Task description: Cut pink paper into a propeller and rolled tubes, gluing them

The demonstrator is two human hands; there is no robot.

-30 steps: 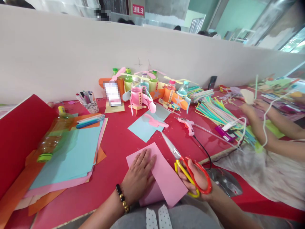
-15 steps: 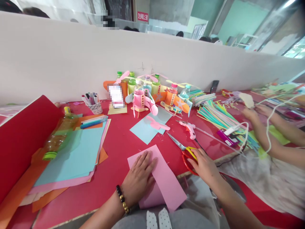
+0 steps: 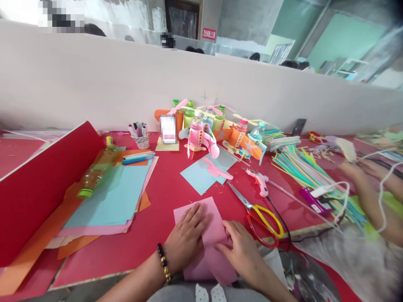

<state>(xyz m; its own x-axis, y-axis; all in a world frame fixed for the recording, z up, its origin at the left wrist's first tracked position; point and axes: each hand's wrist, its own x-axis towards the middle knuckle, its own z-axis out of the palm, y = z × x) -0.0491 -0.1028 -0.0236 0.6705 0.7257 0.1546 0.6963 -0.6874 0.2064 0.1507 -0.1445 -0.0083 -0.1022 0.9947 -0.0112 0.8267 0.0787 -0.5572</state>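
Note:
A pink sheet of paper (image 3: pixel 215 212) lies folded near the front edge of the table, partly overhanging it. My left hand (image 3: pixel 188 235) rests flat on the sheet with its fingers stretched out; a beaded bracelet circles that wrist. At the paper's right side, my right hand (image 3: pixel 242 248) has its thumb and fingers closed on the edge. Just beyond that hand lie scissors (image 3: pixel 249 206) with red and yellow handles, let loose on the table. Light blue paper (image 3: pixel 197 178) with a pink propeller-shaped cutout (image 3: pixel 217 170) sits farther back.
A pink glue gun (image 3: pixel 260 181) lies behind the scissors, its cord trailing. Decorated bottles (image 3: pixel 197 133) stand by the wall. At left are stacked papers (image 3: pixel 107 201), a plastic bottle (image 3: pixel 97 172) and a pen cup (image 3: pixel 143 141). Another person's arm (image 3: pixel 365 188) works at right, beside paper strips (image 3: pixel 302 167).
My right hand has let go of the scissors, leaving them on the table, and moved left onto the pink paper's edge. My left hand stays flat on the sheet. The view has turned left.

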